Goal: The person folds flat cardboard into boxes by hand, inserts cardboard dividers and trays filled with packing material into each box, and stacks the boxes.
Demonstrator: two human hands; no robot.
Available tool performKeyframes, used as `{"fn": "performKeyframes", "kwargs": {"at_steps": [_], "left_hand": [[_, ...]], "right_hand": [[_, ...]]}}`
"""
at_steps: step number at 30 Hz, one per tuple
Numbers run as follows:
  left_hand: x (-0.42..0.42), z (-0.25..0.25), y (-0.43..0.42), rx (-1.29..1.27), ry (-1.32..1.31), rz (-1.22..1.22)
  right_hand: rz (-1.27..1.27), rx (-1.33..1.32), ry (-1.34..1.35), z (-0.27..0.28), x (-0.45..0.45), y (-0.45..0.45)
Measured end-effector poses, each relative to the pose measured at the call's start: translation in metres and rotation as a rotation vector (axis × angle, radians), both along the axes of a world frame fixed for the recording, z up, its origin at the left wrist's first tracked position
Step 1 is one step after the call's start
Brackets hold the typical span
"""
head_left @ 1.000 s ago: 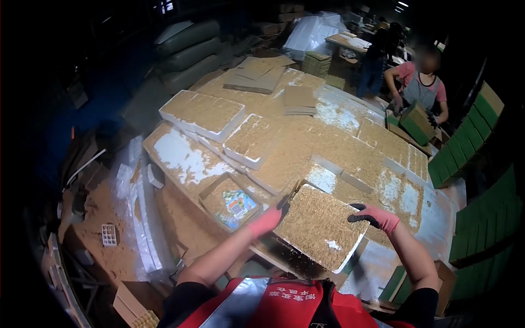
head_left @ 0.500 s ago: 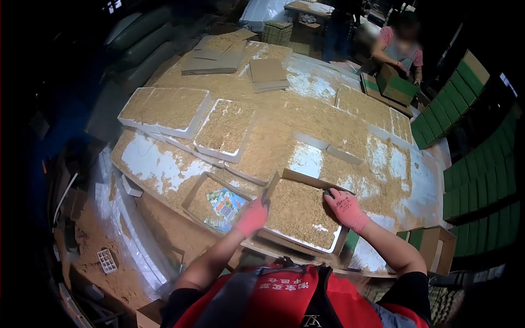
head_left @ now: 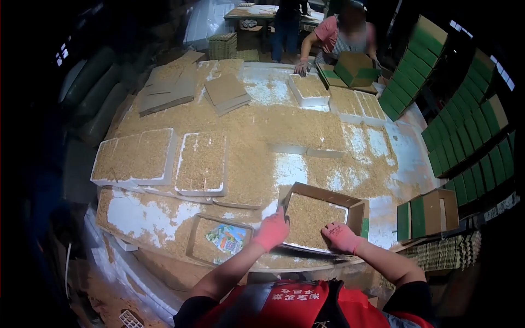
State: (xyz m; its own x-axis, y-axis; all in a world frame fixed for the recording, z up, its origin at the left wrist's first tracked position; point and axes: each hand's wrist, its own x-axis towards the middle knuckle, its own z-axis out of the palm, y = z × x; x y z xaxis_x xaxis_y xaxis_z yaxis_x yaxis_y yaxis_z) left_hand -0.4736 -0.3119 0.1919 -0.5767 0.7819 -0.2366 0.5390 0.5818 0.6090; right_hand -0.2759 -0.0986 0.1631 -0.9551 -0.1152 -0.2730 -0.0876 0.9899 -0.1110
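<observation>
In front of me stands an open cardboard box (head_left: 358, 217) holding a white foam tray (head_left: 343, 209) filled with sawdust-like material (head_left: 311, 221). My left hand (head_left: 272, 232), in a pink glove, has its fingers closed over the box's left wall. Lying on the filling near the front right is my right hand (head_left: 341, 237), also pink-gloved, with its fingers laid out over the surface. Left of the box, a shallow cardboard carton (head_left: 192, 234) contains more filling and printed cards (head_left: 227, 238).
More filled foam trays (head_left: 170, 158) stand to the left, with flat cardboard sheets (head_left: 227, 93) behind. Across the table a co-worker's gloved hand (head_left: 302, 66) touches a filled tray (head_left: 310, 90). Green-and-brown boxes (head_left: 410, 68) are stacked at right, near egg-tray stacks (head_left: 448, 252).
My right hand has moved from the box's right side toward its front, onto the filling. The view has shifted. The co-worker's hand has moved from a green box to a filled tray.
</observation>
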Motion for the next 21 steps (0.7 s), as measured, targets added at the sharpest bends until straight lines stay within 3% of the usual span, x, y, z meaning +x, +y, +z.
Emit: {"fn": "performKeyframes", "kwargs": {"at_steps": [4, 6, 8, 9, 10, 12, 15, 16, 18, 20, 21], "left_hand": [[-0.002, -0.001, 0.0, 0.016, -0.04, 0.027], [-0.007, -0.013, -0.001, 0.058, -0.105, 0.03], [-0.006, -0.009, -0.003, 0.038, -0.165, 0.048], [-0.006, -0.005, -0.004, 0.057, -0.188, 0.032], [-0.006, -0.026, -0.004, 0.067, -0.124, -0.033], [-0.006, -0.005, -0.006, -0.001, -0.112, -0.046], [-0.021, -0.016, -0.014, 0.092, -0.266, -0.09], [-0.027, -0.016, -0.016, 0.115, -0.336, -0.077], [-0.03, -0.048, -0.017, 0.238, -0.265, -0.055], [-0.043, -0.046, -0.019, 0.253, -0.274, 0.018], [-0.051, -0.042, -0.02, 0.257, -0.292, 0.054]], "right_hand": [[-0.032, -0.028, -0.062, 0.015, -0.007, -0.005], [-0.008, -0.143, -0.263, 0.036, -0.025, 0.001], [-0.167, -0.397, -0.197, 0.116, -0.075, -0.018], [-0.095, -0.475, -0.014, 0.136, -0.102, -0.018], [-0.188, -0.607, 0.044, 0.159, -0.131, -0.021], [-0.365, -0.73, 0.042, 0.176, -0.195, -0.023], [-0.255, -0.792, 0.164, 0.099, -0.316, 0.009], [-0.378, -0.893, 0.047, 0.09, -0.358, 0.014], [-0.515, -0.873, 0.161, 0.074, -0.435, 0.02], [-0.642, -0.859, 0.218, 0.048, -0.515, 0.026], [-0.634, -0.897, 0.291, -0.002, -0.581, 0.049]]}}
